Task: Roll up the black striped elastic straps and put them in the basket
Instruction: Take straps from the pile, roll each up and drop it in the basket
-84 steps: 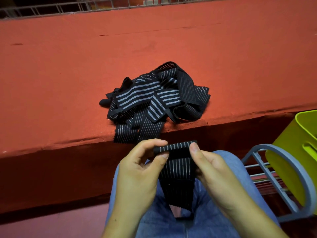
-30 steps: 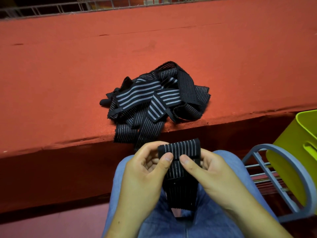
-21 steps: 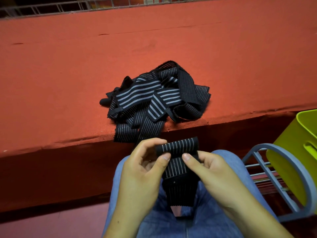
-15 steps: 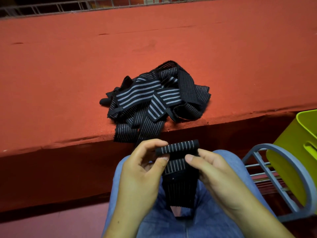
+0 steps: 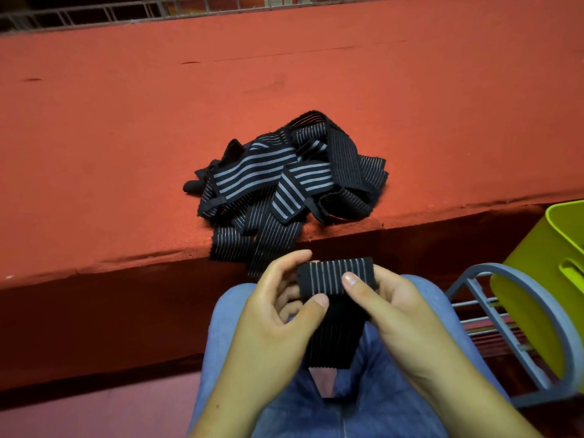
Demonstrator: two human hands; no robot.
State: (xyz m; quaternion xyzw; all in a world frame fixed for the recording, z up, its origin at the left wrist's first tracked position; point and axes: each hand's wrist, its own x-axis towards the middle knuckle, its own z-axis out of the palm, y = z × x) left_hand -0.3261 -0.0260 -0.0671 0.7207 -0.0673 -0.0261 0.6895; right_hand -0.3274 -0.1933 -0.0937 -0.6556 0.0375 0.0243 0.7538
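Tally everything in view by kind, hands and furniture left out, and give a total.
Strap being rolled: 1
Pile of loose straps: 1, too tangled to count singly
Green basket: 1
Blue-grey wire rack: 1
Total: 4

Two grips show, the left grip (image 5: 271, 314) and the right grip (image 5: 401, 314). Together they hold one strap (image 5: 335, 276), part rolled. One pile of straps (image 5: 284, 181) lies on the one red table (image 5: 126, 121). The straps are tangled over each other, so their number cannot be told beyond several. There is one yellow-green basket (image 5: 543, 298), one blue-grey rack (image 5: 488, 268) and one wire railing (image 5: 94, 12). One pair of blue jeans (image 5: 379, 406) fills the foreground.
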